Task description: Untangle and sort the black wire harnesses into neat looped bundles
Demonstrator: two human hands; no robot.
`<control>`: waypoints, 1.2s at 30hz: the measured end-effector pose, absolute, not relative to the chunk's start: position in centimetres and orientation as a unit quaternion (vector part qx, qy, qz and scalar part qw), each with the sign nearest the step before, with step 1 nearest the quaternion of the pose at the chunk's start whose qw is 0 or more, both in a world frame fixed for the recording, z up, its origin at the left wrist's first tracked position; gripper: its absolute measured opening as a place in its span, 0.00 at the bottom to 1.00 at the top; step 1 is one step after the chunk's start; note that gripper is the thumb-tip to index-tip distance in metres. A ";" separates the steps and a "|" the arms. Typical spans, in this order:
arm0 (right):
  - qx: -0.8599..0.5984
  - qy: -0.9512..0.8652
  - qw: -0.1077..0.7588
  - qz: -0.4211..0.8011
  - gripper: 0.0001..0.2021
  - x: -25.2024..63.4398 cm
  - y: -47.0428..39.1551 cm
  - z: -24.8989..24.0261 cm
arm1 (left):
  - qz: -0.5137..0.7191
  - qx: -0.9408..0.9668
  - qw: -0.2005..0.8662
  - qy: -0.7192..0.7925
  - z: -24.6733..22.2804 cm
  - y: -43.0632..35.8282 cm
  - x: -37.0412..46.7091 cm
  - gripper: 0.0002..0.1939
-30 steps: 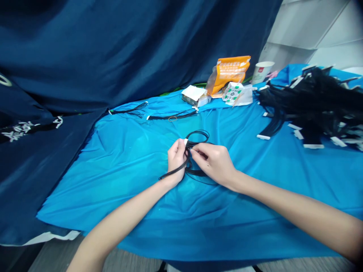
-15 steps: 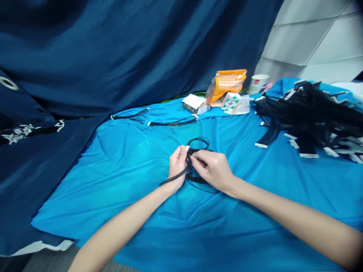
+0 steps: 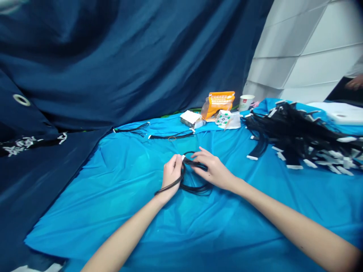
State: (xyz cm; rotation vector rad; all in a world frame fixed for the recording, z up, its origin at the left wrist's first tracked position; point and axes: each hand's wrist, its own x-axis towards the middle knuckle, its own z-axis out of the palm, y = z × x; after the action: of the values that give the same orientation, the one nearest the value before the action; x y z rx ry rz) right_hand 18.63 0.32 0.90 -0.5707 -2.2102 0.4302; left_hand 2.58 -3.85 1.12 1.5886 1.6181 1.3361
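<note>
A coiled bundle of thin black cables with a white connector is at the middle, over the blue cloth. My left hand is closed on the bundle just below the connector, and a loose end of cable lies across the wrist. On the other side, my right hand has its fingers apart, with the fingertips beside the cable loops. Two straighter cable bundles, one on the left and one nearer the centre, lie toward the back of the cloth.
A large pile of black cables with white connectors covers the right side. Behind are a small box, an orange bag, a white packet and a paper cup. A person's hand shows at the far right.
My right hand's fingers have opened from a pinch on the cables. The raised loop is smaller, gathered in with the bundle. The view has tilted up, and a person's hand now shows at the right.
</note>
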 end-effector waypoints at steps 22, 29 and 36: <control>-0.125 -0.337 0.591 0.722 0.05 20.6 0.8 5.3 | 0.247 0.846 -0.154 0.447 1.0 -4.9 2.6 0.19; -0.142 -0.342 0.629 0.684 0.10 21.3 1.3 5.6 | 0.338 0.824 -0.255 0.376 0.7 -5.1 2.7 0.13; -0.204 -0.456 0.631 0.593 0.14 21.1 0.4 5.9 | 0.302 0.806 -0.222 0.459 0.2 -5.1 2.8 0.24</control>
State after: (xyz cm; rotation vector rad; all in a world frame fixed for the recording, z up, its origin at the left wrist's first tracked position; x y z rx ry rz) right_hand 21.11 0.38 5.92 -0.4678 -1.0430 1.3575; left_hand 2.78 -5.06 0.21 2.9663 1.6888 1.1109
